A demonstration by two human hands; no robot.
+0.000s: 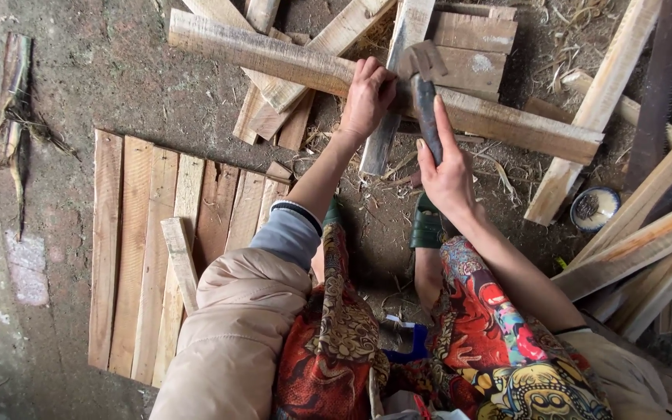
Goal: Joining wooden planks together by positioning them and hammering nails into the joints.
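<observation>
Gripping a dark-handled hammer, the right hand works beside the left hand — closed on a rough, weathered plank — near a small round bowl of dark bits.

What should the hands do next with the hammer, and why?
Probably a short tap down. The right hand grips the hammer with its head just above the long plank, while the left hand pinches something small there, likely a nail, too small to be sure.

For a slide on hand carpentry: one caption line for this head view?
Right hand grips a claw hammer over a long plank; left hand pinches at the plank beside the hammer head.
</observation>
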